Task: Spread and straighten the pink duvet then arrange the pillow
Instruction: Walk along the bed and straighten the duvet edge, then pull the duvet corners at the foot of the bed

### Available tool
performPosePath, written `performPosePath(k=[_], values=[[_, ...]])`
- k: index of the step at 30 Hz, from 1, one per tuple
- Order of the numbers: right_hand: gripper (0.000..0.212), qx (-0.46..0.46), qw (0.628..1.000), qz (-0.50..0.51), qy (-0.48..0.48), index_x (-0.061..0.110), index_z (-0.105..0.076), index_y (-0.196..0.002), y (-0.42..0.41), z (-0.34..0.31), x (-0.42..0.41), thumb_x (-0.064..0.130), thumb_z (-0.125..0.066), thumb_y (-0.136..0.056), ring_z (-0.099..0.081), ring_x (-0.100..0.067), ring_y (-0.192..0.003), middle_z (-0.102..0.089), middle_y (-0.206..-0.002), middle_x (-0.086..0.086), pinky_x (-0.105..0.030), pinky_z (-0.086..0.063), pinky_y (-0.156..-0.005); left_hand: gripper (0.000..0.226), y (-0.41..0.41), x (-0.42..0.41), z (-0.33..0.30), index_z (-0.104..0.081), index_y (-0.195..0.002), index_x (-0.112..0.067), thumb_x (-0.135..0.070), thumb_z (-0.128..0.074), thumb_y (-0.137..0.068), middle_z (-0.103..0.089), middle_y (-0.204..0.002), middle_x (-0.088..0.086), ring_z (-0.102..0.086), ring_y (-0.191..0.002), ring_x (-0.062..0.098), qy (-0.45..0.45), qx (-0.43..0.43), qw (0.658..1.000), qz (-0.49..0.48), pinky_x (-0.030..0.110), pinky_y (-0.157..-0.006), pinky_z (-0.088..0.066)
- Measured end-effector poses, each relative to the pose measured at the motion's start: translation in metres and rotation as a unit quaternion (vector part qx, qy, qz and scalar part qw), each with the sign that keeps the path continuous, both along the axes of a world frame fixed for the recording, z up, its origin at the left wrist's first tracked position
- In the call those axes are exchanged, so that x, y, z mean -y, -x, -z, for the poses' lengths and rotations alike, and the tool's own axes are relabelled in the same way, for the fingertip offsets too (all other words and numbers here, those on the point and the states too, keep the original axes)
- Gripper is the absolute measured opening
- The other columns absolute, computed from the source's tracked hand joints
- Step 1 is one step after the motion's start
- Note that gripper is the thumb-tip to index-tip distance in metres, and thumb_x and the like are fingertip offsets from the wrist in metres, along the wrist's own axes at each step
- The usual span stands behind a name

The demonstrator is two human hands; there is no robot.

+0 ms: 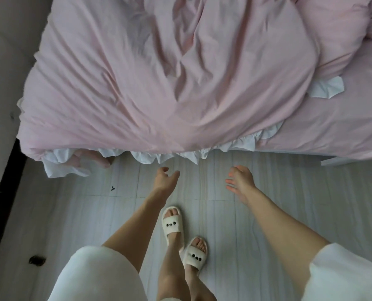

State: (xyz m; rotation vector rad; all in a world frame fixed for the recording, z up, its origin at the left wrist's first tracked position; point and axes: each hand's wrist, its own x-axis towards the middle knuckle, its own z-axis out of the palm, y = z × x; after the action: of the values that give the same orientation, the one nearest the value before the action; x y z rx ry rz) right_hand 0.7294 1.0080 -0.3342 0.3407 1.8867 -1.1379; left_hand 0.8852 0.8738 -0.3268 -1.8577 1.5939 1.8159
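Observation:
The pink duvet (159, 79) lies crumpled over the bed, its white frilled edge (154, 156) hanging over the near side. A pink pillow (337, 29) lies bunched at the upper right, partly under the duvet's fold. My left hand (165, 179) hovers just below the frill with fingers apart, holding nothing. My right hand (241, 181) is a little to the right, also open and clear of the fabric. Both hands are above the floor, not touching the duvet.
A pink fitted sheet (332, 127) shows on the right of the bed. Pale tiled floor (72, 213) runs in front; my feet in white slippers (172, 222) stand close to the bed. A wall and dark skirting (5, 192) bound the left.

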Motion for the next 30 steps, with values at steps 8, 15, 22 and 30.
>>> performPosePath(k=[8, 15, 22, 30], values=[[0.046, -0.001, 0.996, 0.087, 0.014, 0.011, -0.035, -0.141, 0.089, 0.008, 0.022, 0.025, -0.041, -0.098, -0.049, -0.023, -0.107, -0.045, -0.139, -0.013, -0.036, -0.046, -0.089, 0.056, 0.101, 0.016, 0.014, -0.035, -0.139, -0.013, -0.031, -0.058, -0.091, -0.038, -0.144, 0.01, -0.045, -0.128, 0.03, -0.255, -0.124, 0.944, -0.168, 0.039, -0.095, -0.046], [0.055, 0.023, 0.982, 0.18, 0.046, 0.021, -0.034, -0.141, 0.153, 0.014, 0.047, 0.045, -0.046, -0.093, -0.042, -0.018, -0.128, -0.04, -0.143, -0.002, -0.039, -0.041, -0.101, 0.088, 0.168, 0.009, 0.036, -0.02, -0.148, -0.018, -0.048, -0.066, -0.08, -0.026, -0.154, 0.006, -0.033, -0.138, 0.03, -0.36, -0.17, 0.891, -0.218, 0.044, -0.097, -0.045], [0.03, 0.126, 0.945, 0.187, 0.237, 0.02, -0.059, -0.118, 0.185, 0.002, 0.068, 0.034, -0.051, -0.092, -0.061, -0.019, -0.109, -0.066, -0.113, -0.002, -0.038, -0.046, -0.098, 0.073, 0.213, -0.002, 0.055, -0.039, -0.131, -0.012, -0.056, -0.062, -0.077, -0.043, -0.138, 0.006, -0.039, -0.134, 0.029, -0.39, -0.217, 0.841, -0.306, 0.048, -0.11, -0.037], [0.019, 0.161, 0.954, 0.05, 0.249, 0.015, -0.063, -0.102, 0.214, -0.022, 0.046, 0.018, -0.048, -0.091, -0.061, -0.014, -0.096, -0.067, -0.097, -0.001, -0.032, -0.051, -0.088, 0.058, 0.253, -0.024, 0.021, -0.057, -0.122, -0.015, -0.057, -0.057, -0.081, -0.061, -0.126, 0.008, -0.052, -0.125, 0.026, -0.346, -0.381, 0.737, -0.438, 0.044, -0.111, -0.035]])
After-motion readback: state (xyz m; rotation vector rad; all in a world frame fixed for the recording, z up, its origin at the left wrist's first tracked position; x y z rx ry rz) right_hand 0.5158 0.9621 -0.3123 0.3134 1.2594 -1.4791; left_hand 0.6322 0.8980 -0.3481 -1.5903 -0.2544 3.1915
